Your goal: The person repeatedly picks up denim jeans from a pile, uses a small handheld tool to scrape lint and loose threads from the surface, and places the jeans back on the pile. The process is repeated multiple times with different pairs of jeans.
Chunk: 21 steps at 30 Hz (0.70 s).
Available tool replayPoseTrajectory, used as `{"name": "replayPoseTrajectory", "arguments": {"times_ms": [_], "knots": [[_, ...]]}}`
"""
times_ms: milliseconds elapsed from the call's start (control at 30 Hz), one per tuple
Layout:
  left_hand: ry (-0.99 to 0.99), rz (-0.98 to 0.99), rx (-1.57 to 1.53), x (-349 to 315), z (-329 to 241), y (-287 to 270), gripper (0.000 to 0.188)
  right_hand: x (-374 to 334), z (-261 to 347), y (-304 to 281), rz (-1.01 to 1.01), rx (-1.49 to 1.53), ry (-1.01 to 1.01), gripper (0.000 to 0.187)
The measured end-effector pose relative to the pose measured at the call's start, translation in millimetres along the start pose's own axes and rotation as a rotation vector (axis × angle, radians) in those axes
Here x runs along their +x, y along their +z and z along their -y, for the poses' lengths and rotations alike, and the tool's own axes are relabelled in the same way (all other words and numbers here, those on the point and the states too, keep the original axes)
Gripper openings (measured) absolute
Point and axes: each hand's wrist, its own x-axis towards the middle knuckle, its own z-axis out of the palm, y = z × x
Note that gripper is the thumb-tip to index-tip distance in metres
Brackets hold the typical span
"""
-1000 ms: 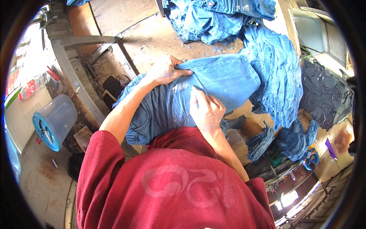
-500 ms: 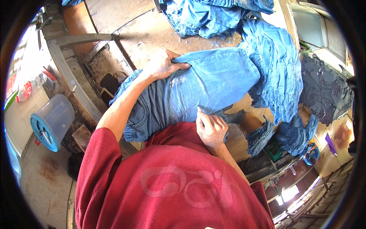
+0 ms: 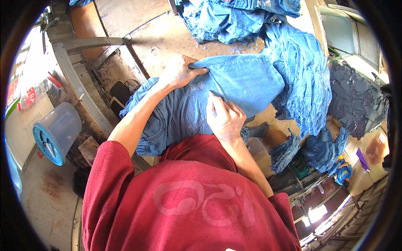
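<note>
A pair of blue jeans [image 3: 247, 79] lies across my lap, the leg stretched out to the right and the waist part bunched at the left. My left hand [image 3: 181, 74] is closed on the far edge of the denim, thumb on top and fingers folded under. My right hand [image 3: 226, 117] rests over the middle of the leg, fingers pinched together. A small dark tip pokes out beyond its fingers against the cloth; what it belongs to is hidden. Pale, worn-looking marks show on the denim between both hands.
A stack of blue jeans [image 3: 299, 75] hangs at the right, and another pile [image 3: 230, 21] lies at the back. Dark garments [image 3: 356, 98] are heaped farther right. At the left are a metal frame [image 3: 71, 75] and a clear tub [image 3: 63, 129] with a blue rim.
My right hand has moved up and slightly left, from the near edge of the denim onto the middle of the leg. The left hand keeps its hold in the same place.
</note>
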Motion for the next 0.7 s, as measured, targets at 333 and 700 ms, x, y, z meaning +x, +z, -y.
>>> {"name": "replayPoseTrajectory", "arguments": {"times_ms": [333,700], "knots": [[-0.005,0.004,0.07,-2,-7,-4,0.041,-56,2,-27,0.078,-0.021,0.007,0.017],[-0.017,-0.002,0.039,-3,-6,-2,0.043,7,-1,3,-0.009,0.017,0.017,0.015]]}}
